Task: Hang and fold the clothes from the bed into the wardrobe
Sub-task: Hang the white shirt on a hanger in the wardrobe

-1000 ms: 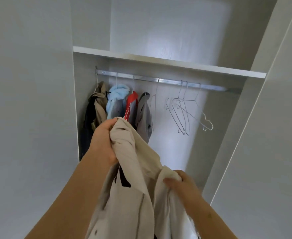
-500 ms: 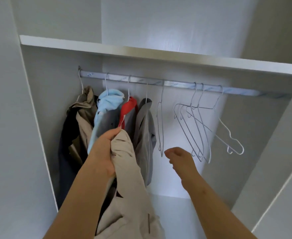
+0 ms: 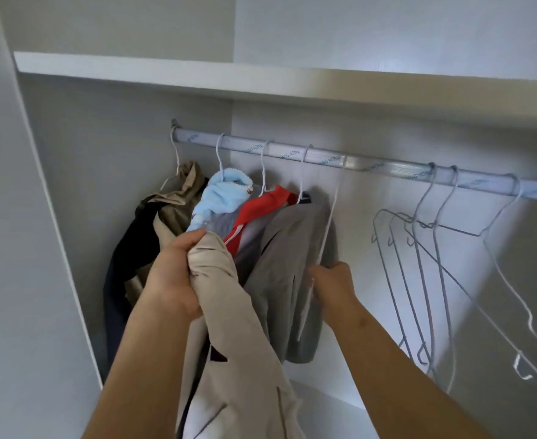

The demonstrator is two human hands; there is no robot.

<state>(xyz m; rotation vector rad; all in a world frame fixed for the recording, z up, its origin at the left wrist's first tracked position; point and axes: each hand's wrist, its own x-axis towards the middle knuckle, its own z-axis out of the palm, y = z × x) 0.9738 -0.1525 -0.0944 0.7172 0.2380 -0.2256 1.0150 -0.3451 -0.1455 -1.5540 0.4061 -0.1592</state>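
- Now the left hand [image 3: 173,280] clutches the bunched top of the beige garment [image 3: 229,343], which trails down between the arms.
- The right hand [image 3: 332,282] pinches an empty white hanger [image 3: 327,229], seemingly hooked on the rail [image 3: 387,171]; blur hides the hook.
- That hanger hangs edge-on, its long axis pointing away from the person, just right of the garment; the right hand is nearer.

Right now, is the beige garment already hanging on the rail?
No, the left hand grips the beige garment bunched up below the rail, while the right hand holds a bare wire hanger.
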